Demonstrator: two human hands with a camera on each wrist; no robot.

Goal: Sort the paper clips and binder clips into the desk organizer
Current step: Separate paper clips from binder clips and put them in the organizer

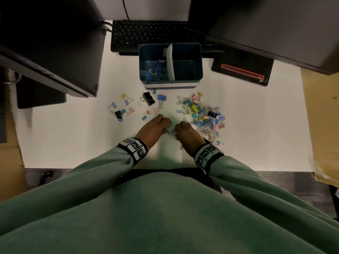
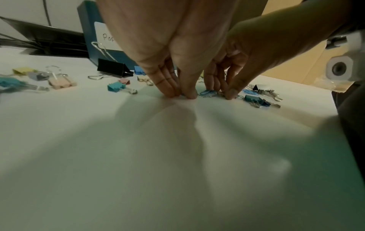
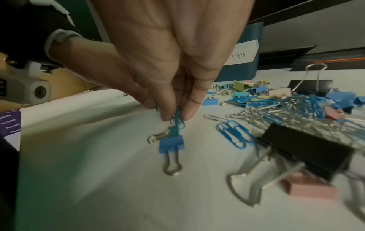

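Observation:
A blue desk organizer [image 1: 199, 70] stands at the back of the white desk; its left compartment holds paper clips [image 1: 155, 70], and its right compartment looks empty. A mixed pile of paper clips and binder clips [image 1: 203, 118] lies to the right, and sorted-out binder clips [image 1: 128, 107] lie to the left. My right hand [image 3: 175, 117] pinches a few blue paper clips [image 3: 179, 121] just above a small blue binder clip [image 3: 171, 143]. My left hand [image 2: 182, 93] is beside it, its fingertips pinched on paper clips at the desk surface.
A black keyboard [image 1: 146, 33] sits behind the organizer, with dark monitors on both sides. A black device with a red outline [image 1: 242, 72] is at the back right and a cardboard box [image 1: 322, 125] at the far right. A large black binder clip [image 3: 304, 146] lies close to my right hand.

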